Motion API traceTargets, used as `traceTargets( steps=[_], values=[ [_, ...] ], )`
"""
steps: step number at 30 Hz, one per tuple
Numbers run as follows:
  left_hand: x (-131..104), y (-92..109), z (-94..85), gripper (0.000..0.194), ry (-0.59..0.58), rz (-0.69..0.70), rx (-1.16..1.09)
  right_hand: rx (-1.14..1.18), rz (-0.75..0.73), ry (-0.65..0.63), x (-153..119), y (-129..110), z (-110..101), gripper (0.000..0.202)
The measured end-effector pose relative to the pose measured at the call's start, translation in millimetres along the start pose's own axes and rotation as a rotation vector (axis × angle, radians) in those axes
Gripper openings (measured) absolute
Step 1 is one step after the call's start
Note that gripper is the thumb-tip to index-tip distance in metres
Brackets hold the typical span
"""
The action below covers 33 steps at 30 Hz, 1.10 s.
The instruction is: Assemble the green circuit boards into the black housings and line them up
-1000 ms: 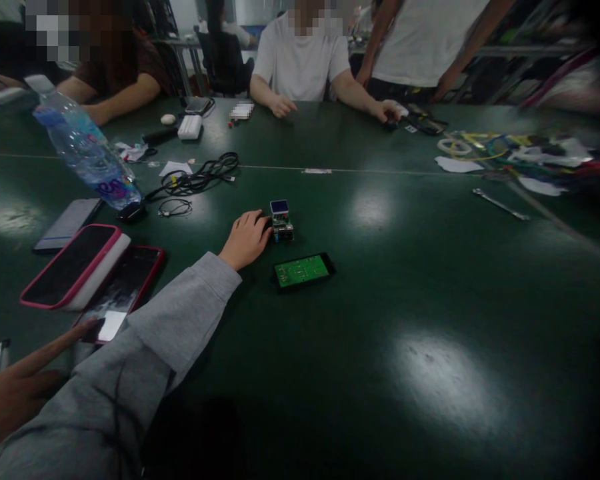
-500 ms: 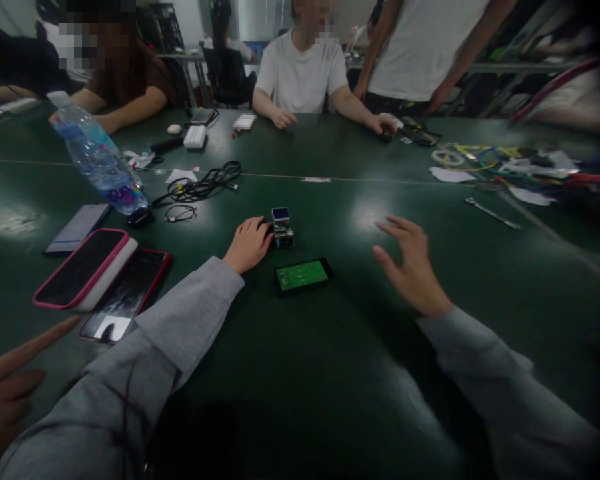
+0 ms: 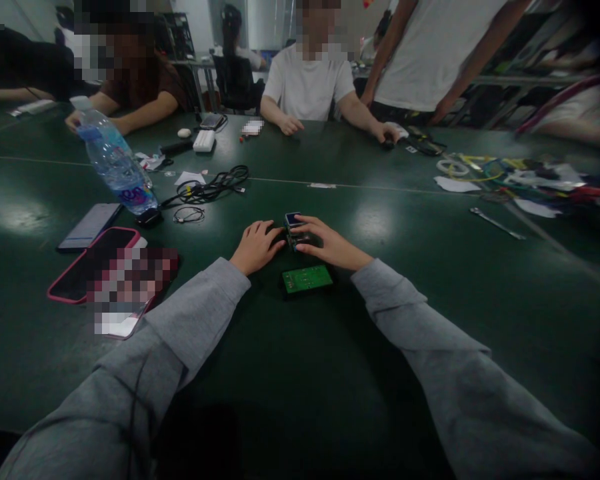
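A small circuit-board module with a little screen [image 3: 293,219] stands on the dark green table between my hands. My right hand [image 3: 333,245] reaches across it from the right; the fingers and thumb close on its sides and partly cover it. My left hand [image 3: 256,248] rests on the table at the module's left, fingers somewhat apart, with the tips of the thumb and forefinger at its edge. Nearer to me lies a flat green printed circuit board [image 3: 307,279] in or on a black base, touched by neither hand.
Left of my forearm lie a red-rimmed phone [image 3: 97,263], a second, partly blurred phone [image 3: 143,287] and a dark-edged phone [image 3: 90,227]. Behind them are water bottles [image 3: 117,163] and a coiled black cable [image 3: 213,187]. A wrench [image 3: 497,223] and tangled wires [image 3: 510,173] are right. People sit opposite.
My right hand has come left from open air onto the module. The left hand has barely moved. Another person's pointing hand at the lower left has gone from view.
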<state>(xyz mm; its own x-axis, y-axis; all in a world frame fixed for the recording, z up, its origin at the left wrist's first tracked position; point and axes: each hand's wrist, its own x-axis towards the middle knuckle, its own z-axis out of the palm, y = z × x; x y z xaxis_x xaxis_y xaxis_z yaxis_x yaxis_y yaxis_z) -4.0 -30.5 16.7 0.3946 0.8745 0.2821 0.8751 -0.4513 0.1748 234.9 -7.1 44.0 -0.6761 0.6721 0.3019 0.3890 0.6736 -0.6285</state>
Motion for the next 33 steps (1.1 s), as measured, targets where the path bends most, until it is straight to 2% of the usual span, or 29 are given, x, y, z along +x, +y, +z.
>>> traceTargets(
  steps=[7, 14, 19, 22, 24, 27, 31, 33],
  values=[
    [0.8, 1.7, -2.4, 0.042, -0.031, 0.140, -0.048, -0.029, 0.022, 0.048, -14.8, 1.4, -18.6, 0.031],
    [2.3, -1.9, 0.5, 0.041, -0.036, 0.133, -0.047, -0.127, 0.008, 0.211, -47.3, 9.5, -25.7, 0.040],
    [1.6, -3.3, 1.0, 0.041, -0.025, 0.135, -0.048, -0.238, 0.087, 0.292, -82.2, 11.3, -28.7, 0.039],
    [0.9, -3.3, 0.3, 0.041, -0.021, 0.139, -0.053, -0.347, 0.173, 0.336, -92.3, 10.9, -24.4, 0.047],
    [0.6, -3.3, 0.1, 0.041, -0.017, 0.133, -0.050, -0.379, 0.199, 0.368, -94.8, 10.5, -20.6, 0.044],
    [0.6, -3.4, 0.3, 0.041, -0.011, 0.124, -0.043, -0.309, 0.210, 0.448, -98.7, 11.2, -16.3, 0.037],
    [1.2, -3.0, 1.1, 0.041, -0.008, 0.128, -0.037, 0.027, 0.375, 0.573, -109.2, 17.2, -12.4, 0.038],
    [1.4, -2.9, 1.2, 0.041, -0.003, 0.127, -0.033, 0.077, 0.400, 0.590, -113.7, 21.0, -10.4, 0.038]
  ],
)
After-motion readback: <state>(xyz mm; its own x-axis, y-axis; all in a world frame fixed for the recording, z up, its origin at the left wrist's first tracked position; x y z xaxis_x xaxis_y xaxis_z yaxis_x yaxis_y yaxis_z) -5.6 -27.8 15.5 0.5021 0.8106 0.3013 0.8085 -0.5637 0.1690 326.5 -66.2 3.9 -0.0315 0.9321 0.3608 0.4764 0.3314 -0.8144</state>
